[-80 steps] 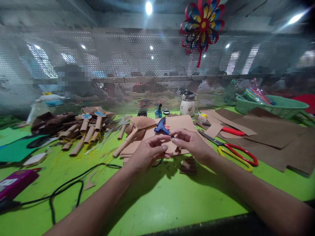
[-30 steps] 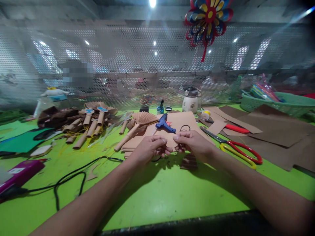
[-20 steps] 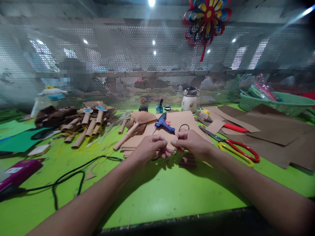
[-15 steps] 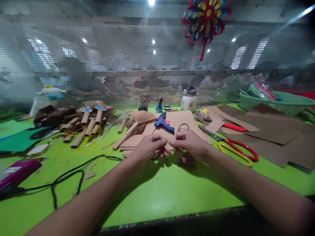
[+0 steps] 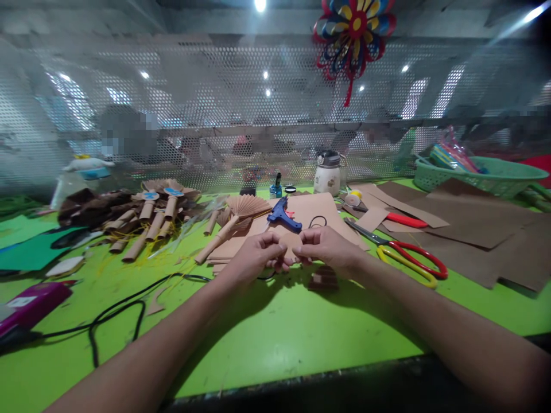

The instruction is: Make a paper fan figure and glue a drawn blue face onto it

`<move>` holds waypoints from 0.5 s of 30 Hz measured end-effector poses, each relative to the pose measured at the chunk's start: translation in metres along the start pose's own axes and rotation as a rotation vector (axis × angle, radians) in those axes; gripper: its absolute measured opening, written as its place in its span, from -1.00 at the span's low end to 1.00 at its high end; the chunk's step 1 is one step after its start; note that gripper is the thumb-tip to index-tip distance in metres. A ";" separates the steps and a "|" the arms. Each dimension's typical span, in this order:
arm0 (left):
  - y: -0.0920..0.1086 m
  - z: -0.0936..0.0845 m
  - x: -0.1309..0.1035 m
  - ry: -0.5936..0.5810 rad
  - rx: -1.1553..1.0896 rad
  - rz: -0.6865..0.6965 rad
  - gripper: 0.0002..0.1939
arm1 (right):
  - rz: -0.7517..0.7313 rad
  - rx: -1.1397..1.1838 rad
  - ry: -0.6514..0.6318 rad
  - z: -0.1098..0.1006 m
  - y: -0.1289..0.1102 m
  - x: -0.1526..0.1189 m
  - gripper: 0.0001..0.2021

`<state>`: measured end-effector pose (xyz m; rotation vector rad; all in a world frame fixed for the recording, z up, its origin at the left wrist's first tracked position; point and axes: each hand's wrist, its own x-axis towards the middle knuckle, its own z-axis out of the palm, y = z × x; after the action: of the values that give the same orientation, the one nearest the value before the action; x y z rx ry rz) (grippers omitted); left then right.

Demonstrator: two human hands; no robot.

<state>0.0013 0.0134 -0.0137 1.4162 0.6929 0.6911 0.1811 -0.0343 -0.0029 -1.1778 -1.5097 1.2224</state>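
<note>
Between my two hands is a small rounded piece of brown paper (image 5: 291, 243), held up above the table. My left hand (image 5: 264, 252) pinches its left side between thumb and fingers. On the opposite edge, my right hand (image 5: 321, 248) grips it the same way. Just beyond the hands, a blue glue gun (image 5: 284, 215) lies on a stack of brown paper sheets (image 5: 316, 205). A pleated paper fan with a rolled paper handle (image 5: 221, 235) rests to the left of the stack.
Scissors with red and yellow handles (image 5: 411, 261) lie at right, near brown sheets (image 5: 465, 229) and a green basket (image 5: 495, 175). Rolled paper handles (image 5: 157, 223) pile up at left. A black cord (image 5: 116, 312) loops across the green table (image 5: 267, 350). A white bottle (image 5: 327, 175) stands behind.
The brown paper piece has tipped up, so more of its face shows between my fingers. Both hands remain on it, and the whole view has shifted slightly.
</note>
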 end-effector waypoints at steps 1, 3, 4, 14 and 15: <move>0.001 0.000 0.000 0.008 0.009 0.002 -0.83 | -0.005 -0.009 0.006 0.000 0.000 0.000 -0.83; 0.003 0.000 -0.001 0.028 0.020 -0.002 -0.81 | -0.022 -0.033 0.045 0.000 0.000 0.002 -0.81; 0.004 0.000 -0.002 0.040 0.021 -0.007 -0.81 | -0.035 -0.052 0.082 -0.001 0.001 0.003 -0.78; 0.008 -0.017 0.013 0.396 0.010 0.125 -0.65 | -0.200 -0.428 0.537 -0.030 0.021 0.022 -0.69; 0.009 -0.021 0.016 0.441 0.012 0.134 -0.67 | -0.195 -0.456 0.552 -0.033 0.023 0.024 -0.69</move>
<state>-0.0054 0.0396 -0.0062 1.3408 0.9499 1.1253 0.2114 -0.0025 -0.0188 -1.4687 -1.4570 0.3721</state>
